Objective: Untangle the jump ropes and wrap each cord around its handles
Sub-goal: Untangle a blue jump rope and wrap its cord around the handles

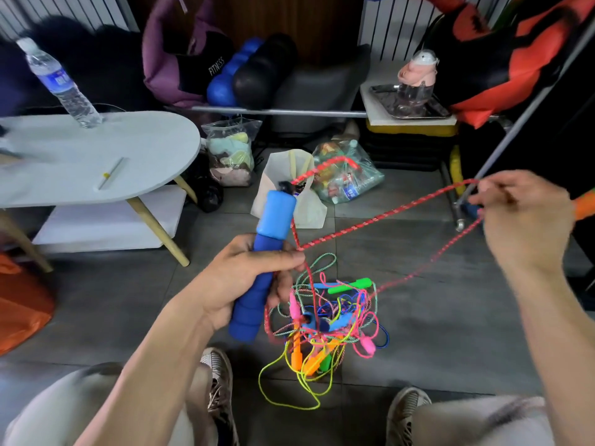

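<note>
Knees [58, 410] in pale trousers and two mesh trainers [219, 381] are being seen at the bottom of the view, framing a patch of grey tiled floor [450, 333] where the work is being done. Between the feet, a tangle of jump ropes [325, 320] is being left on the tiles: thin cords in pink, yellow, blue and teal, with orange, green, pink and blue handles caught among them.

One rope is being drawn clear of that heap. Its blue foam handle [264, 262] is being gripped around the middle by the left hand [244, 278], fingers curled round it and the handle tilted up and away, apparently so that the cord can be fed out from its top end. The red braided cord [380, 217] is being led from the handle's cap, looped once, and carried across to the right hand [521, 217], where it is being pinched between fingertips and held raised and out to the side. Both runs of cord are being kept taut, probably so that crossings can be read; one strand is being trailed back down into the tangle, so the red rope is judged not yet free. No wrapping is being shown.

Behind, a water bottle [61, 82] is being kept upright on a pale oval table [145, 146], beside bags and sports gear.
</note>
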Tool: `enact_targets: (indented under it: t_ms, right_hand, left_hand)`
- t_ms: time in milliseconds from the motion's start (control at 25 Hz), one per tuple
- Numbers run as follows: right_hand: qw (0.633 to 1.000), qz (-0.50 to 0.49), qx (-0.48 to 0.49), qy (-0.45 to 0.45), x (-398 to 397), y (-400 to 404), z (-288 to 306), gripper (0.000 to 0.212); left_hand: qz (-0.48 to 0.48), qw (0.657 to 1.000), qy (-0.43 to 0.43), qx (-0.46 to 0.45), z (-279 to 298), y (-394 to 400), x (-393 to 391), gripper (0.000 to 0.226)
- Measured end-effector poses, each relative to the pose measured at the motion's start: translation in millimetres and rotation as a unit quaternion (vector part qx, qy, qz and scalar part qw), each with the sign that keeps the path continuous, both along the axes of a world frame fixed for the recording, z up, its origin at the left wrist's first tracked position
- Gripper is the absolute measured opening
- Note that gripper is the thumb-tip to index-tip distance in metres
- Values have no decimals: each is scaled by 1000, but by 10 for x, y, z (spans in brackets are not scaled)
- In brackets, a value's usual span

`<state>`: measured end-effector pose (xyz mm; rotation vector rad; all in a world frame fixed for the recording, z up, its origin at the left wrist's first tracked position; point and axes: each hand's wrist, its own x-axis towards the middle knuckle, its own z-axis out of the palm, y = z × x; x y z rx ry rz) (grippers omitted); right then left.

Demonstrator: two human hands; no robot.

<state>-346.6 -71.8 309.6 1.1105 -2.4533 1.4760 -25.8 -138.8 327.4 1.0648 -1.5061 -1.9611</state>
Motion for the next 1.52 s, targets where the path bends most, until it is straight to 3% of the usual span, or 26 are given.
enact_targets:
  t_ms: [80, 120, 160, 240, 320, 520, 720, 800, 880, 1000, 1080, 1160, 1240, 1320, 1400, 1440, 1520]
  right_hand:
    - [996, 80, 21, -38, 189, -8, -54, 19]
    - [982, 169, 29, -75, 407, -11, -83, 28]
    - [950, 272, 42, -147, 688, 6, -105, 40]
    - [836, 438, 75, -323, 1271, 43, -140, 40]
    - [742, 473, 80, -468, 1616, 40, -206, 26]
    - [694, 424, -12, -582, 1602, -56, -162, 12]
    - [760, 243, -128, -589, 989, -224, 19, 4]
    - [754, 137, -196, -612, 625, -238, 66, 14]
    - [739, 91, -202, -636, 480, -197, 70, 19]
    - [710, 223, -86, -663, 827, -131, 8, 24]
    - [663, 354, 23, -660, 1219, -63, -73, 33]
    - [625, 472, 97, -614, 1522, 14, -188, 23]
    - [634, 516, 131, -561, 1673, 55, -303, 13]
    - [668, 529, 142, -503, 1736, 74, -384, 25]
    - [699, 538, 166, -440, 1768, 76, -425, 15]
    - [707, 544, 176, -416, 1768, 79, -413, 5]
    - [719, 548, 209, -373, 1727, 75, -392, 9]
  left_hand:
    - [22, 999, 32, 8, 13, -18, 33, 13]
    - [26, 999, 44, 16, 13, -16, 36, 13]
    - [24, 998, 48, 22, 4, -3, 23, 13]
    - [7, 999, 42, 22, -28, 45, -28, 14]
    - [-5, 999, 33, 20, -75, 77, -76, 16]
    - [-26, 1000, 8, 12, -98, 68, -106, 6]
    - [-39, 999, -12, 18, -104, 77, -123, 27]
    - [-21, 1000, -11, 20, -100, 64, -101, 26]
    - [-19, 1000, -3, 20, -109, 59, -81, 18]
    - [-12, 999, 25, 37, -123, 81, -82, 4]
    - [7, 998, 36, 49, -105, 98, -112, 4]
    - [48, 995, 48, 67, -71, 101, -137, 4]
    - [93, 989, 64, 96, -34, 83, -143, 9]
    - [131, 977, 98, 135, -19, 52, -127, 14]
    - [162, 965, 128, 162, -20, 21, -98, 17]
    - [177, 961, 139, 164, -16, 11, -91, 17]
    - [212, 952, 161, 150, -8, -12, -69, 18]
